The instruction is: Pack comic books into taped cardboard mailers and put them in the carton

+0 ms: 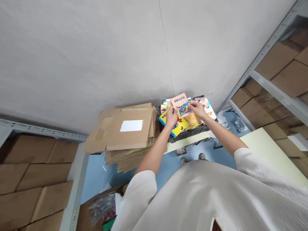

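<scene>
Between my two hands is a thin pink book (pixel 179 98) with dark lettering and a colourful picture on its cover. My left hand (pixel 171 117) is closed on its lower left side, and my right hand (pixel 197 109) pinches its right edge. Below it, a yellow and blue book (pixel 179 128) lies tilted near my left hand. Several other books sit in a black crate (pixel 189 133), among them a white one (pixel 210 109) with a cartoon figure, right of my right hand. My fingertips are partly hidden.
Flattened cardboard (pixel 113 128) with a white label (pixel 131 125) is stacked left of the crate. Metal shelves with brown boxes stand at the left (pixel 36 179) and right (pixel 291 73). A pale table (pixel 271 150) is at right. An open box (pixel 88 211) holds clear plastic.
</scene>
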The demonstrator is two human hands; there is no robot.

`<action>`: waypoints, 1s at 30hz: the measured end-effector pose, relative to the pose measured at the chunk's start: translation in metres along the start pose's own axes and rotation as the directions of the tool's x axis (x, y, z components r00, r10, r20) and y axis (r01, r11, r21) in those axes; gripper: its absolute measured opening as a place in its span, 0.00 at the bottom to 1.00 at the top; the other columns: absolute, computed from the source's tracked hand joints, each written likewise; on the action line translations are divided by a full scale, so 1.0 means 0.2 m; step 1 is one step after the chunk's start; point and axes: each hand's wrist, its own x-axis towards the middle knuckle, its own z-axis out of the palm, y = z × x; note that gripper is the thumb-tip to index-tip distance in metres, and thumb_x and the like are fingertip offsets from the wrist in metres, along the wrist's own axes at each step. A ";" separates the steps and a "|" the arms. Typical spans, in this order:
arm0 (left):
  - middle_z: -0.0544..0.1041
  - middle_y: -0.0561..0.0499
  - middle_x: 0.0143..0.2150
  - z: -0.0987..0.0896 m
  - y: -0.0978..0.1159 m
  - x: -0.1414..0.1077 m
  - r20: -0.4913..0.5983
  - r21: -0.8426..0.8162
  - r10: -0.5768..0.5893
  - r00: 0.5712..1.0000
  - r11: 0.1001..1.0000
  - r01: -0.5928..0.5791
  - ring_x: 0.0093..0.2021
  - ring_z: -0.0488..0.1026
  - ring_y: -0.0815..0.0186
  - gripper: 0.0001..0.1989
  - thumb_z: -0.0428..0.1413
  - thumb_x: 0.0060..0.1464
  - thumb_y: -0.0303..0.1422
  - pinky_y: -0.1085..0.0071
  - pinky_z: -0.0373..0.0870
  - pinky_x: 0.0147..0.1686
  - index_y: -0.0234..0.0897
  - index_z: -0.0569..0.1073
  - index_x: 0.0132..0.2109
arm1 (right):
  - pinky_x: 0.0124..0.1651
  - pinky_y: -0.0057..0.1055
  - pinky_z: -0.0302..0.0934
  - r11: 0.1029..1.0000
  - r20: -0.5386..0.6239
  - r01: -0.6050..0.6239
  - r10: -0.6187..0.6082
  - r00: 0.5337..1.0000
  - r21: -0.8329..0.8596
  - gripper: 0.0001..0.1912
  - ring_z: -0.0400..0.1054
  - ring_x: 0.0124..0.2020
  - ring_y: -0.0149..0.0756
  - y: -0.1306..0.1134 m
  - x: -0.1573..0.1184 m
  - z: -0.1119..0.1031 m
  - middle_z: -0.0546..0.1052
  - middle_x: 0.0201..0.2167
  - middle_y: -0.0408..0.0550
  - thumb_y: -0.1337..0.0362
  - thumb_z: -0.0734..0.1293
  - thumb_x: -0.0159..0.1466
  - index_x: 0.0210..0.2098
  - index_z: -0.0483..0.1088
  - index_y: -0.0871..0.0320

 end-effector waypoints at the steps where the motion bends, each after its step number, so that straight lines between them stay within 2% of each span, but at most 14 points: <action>1: 0.82 0.48 0.42 0.02 0.02 -0.01 0.002 -0.045 0.003 1.000 0.999 -0.003 0.43 0.80 0.60 0.11 0.61 0.68 0.43 0.68 0.77 0.43 0.40 0.76 0.48 | 0.48 0.36 0.69 1.000 -0.015 0.006 -0.006 1.000 -0.009 0.21 0.74 0.43 0.43 0.00 -0.02 -0.03 0.82 0.38 0.51 0.45 0.70 0.62 0.37 0.77 0.57; 3: 0.81 0.49 0.39 0.07 0.06 -0.02 -0.017 -0.139 -0.001 1.000 0.990 -0.002 0.41 0.80 0.60 0.11 0.62 0.68 0.42 0.68 0.77 0.42 0.39 0.75 0.47 | 0.46 0.36 0.68 1.000 -0.049 0.005 -0.006 0.999 -0.025 0.19 0.74 0.41 0.42 0.02 -0.08 -0.09 0.81 0.35 0.50 0.46 0.70 0.61 0.34 0.76 0.57; 7: 0.79 0.51 0.34 0.22 0.15 -0.06 0.006 -0.180 -0.006 1.000 0.984 0.007 0.37 0.79 0.61 0.10 0.62 0.67 0.39 0.69 0.75 0.39 0.39 0.75 0.49 | 0.42 0.35 0.69 0.999 -0.126 -0.035 0.033 0.991 -0.008 0.19 0.73 0.37 0.40 0.07 -0.20 -0.25 0.80 0.33 0.48 0.45 0.71 0.60 0.33 0.76 0.56; 11: 0.80 0.50 0.36 0.44 0.23 -0.14 0.149 -0.181 0.043 0.988 0.983 -0.016 0.37 0.79 0.62 0.09 0.60 0.67 0.37 0.69 0.76 0.39 0.39 0.76 0.50 | 0.36 0.34 0.69 0.988 -0.214 -0.138 0.149 0.965 0.069 0.23 0.74 0.34 0.40 0.15 -0.38 -0.46 0.81 0.33 0.49 0.43 0.72 0.59 0.37 0.78 0.57; 14: 0.81 0.49 0.39 0.65 0.26 -0.25 0.268 -0.167 0.062 0.961 0.986 -0.017 0.39 0.79 0.62 0.10 0.59 0.66 0.36 0.69 0.77 0.41 0.39 0.77 0.52 | 0.37 0.34 0.69 0.982 -0.275 -0.164 0.183 0.944 0.090 0.24 0.74 0.35 0.40 0.24 -0.56 -0.65 0.82 0.34 0.50 0.42 0.73 0.58 0.38 0.78 0.57; 19: 0.82 0.49 0.40 1.05 0.28 -0.53 0.481 -0.130 0.054 0.875 0.991 0.010 0.39 0.80 0.62 0.17 0.60 0.62 0.31 0.68 0.78 0.42 0.38 0.79 0.57 | 0.37 0.34 0.69 0.961 -0.403 -0.249 0.277 0.872 0.121 0.24 0.74 0.34 0.39 0.44 -0.97 -1.00 0.82 0.32 0.49 0.41 0.73 0.57 0.37 0.77 0.57; 23: 0.81 0.51 0.38 1.40 0.28 -0.80 0.587 -0.018 -0.027 0.809 0.999 0.046 0.32 0.77 0.66 0.22 0.61 0.57 0.28 0.69 0.76 0.37 0.38 0.80 0.59 | 0.38 0.34 0.68 0.929 -0.486 -0.300 0.370 0.792 0.218 0.22 0.72 0.33 0.37 0.60 -1.34 -1.27 0.81 0.31 0.47 0.44 0.75 0.54 0.35 0.77 0.56; 26: 0.80 0.52 0.36 1.66 0.29 -0.99 0.665 0.005 -0.043 0.746 0.999 0.052 0.28 0.73 0.68 0.23 0.61 0.55 0.28 0.71 0.74 0.33 0.38 0.81 0.58 | 0.38 0.34 0.68 0.892 -0.519 -0.349 0.451 0.726 0.286 0.19 0.71 0.32 0.36 0.69 -1.62 -1.43 0.80 0.29 0.46 0.47 0.76 0.53 0.33 0.77 0.56; 30: 0.78 0.53 0.33 1.96 0.32 -1.21 0.764 0.027 -0.021 0.645 1.000 0.000 0.29 0.73 0.67 0.22 0.60 0.53 0.28 0.72 0.73 0.33 0.37 0.82 0.56 | 0.37 0.33 0.68 0.850 -0.568 -0.386 0.527 0.632 0.359 0.15 0.70 0.31 0.35 0.78 -1.94 -1.62 0.79 0.26 0.45 0.52 0.76 0.53 0.30 0.76 0.56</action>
